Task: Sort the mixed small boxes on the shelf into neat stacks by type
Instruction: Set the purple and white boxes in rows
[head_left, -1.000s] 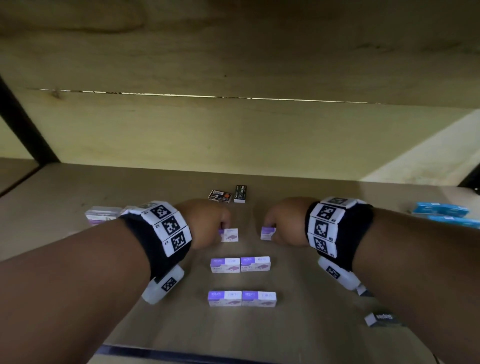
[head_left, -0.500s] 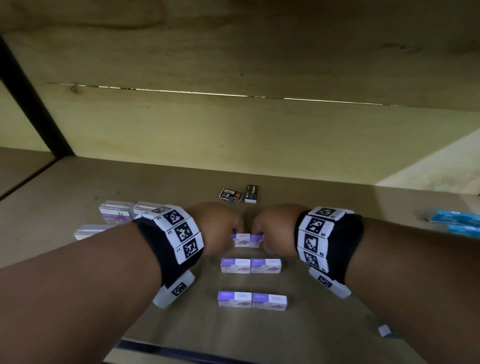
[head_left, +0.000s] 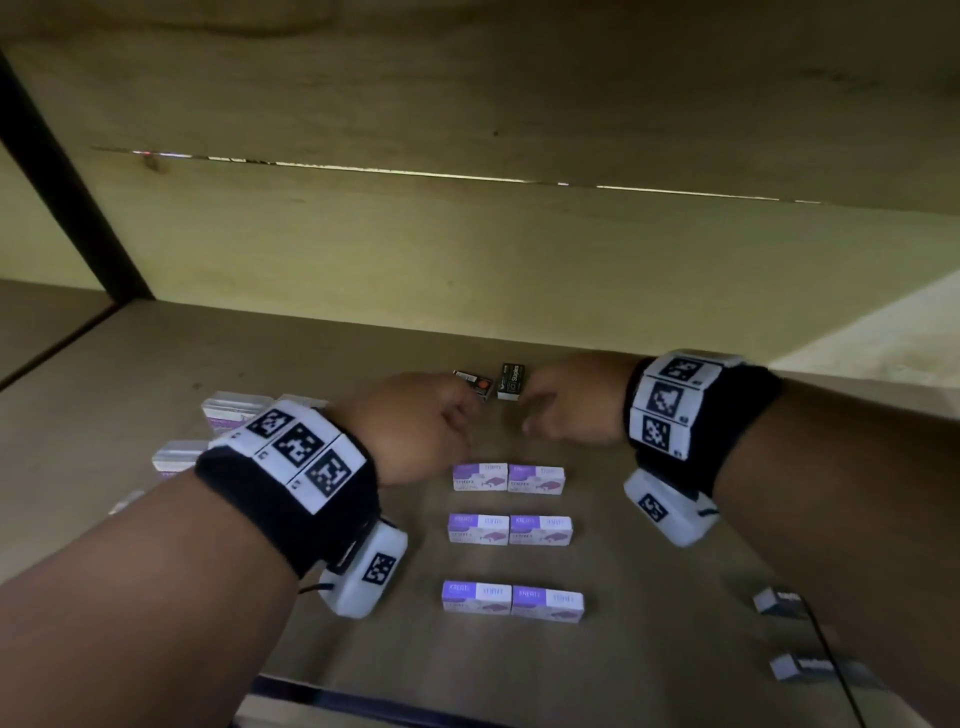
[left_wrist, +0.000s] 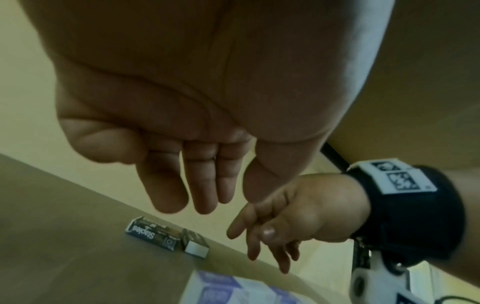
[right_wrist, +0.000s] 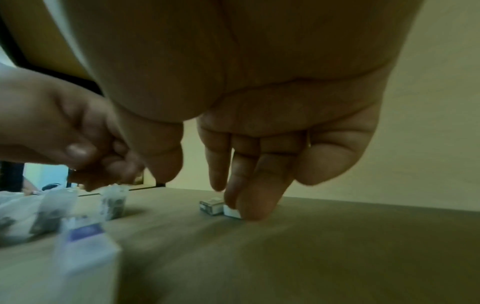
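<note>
Three pairs of purple-and-white boxes lie in a column on the shelf: the far pair (head_left: 480, 477), the middle pair (head_left: 478, 530) and the near pair (head_left: 475, 597). Behind them lie two small black staple boxes, one on the left (head_left: 475, 385) and one on the right (head_left: 511, 382). My left hand (head_left: 465, 415) hovers just before the left one, fingers relaxed and holding nothing, as the left wrist view shows (left_wrist: 197, 201). My right hand (head_left: 530, 410) reaches in with straight fingers. In the right wrist view its fingertips (right_wrist: 249, 214) touch the black box (right_wrist: 231, 212).
Pale boxes with purple print stand at the left (head_left: 236, 410) (head_left: 179, 460). Two small grey boxes (head_left: 779, 600) (head_left: 800, 667) and a thin black cable (head_left: 831, 670) lie at the right front. The wooden back wall (head_left: 467, 270) rises close behind the black boxes.
Both hands pushed two purple boxes together into the far pair, let go of them, and moved back towards the two black boxes.
</note>
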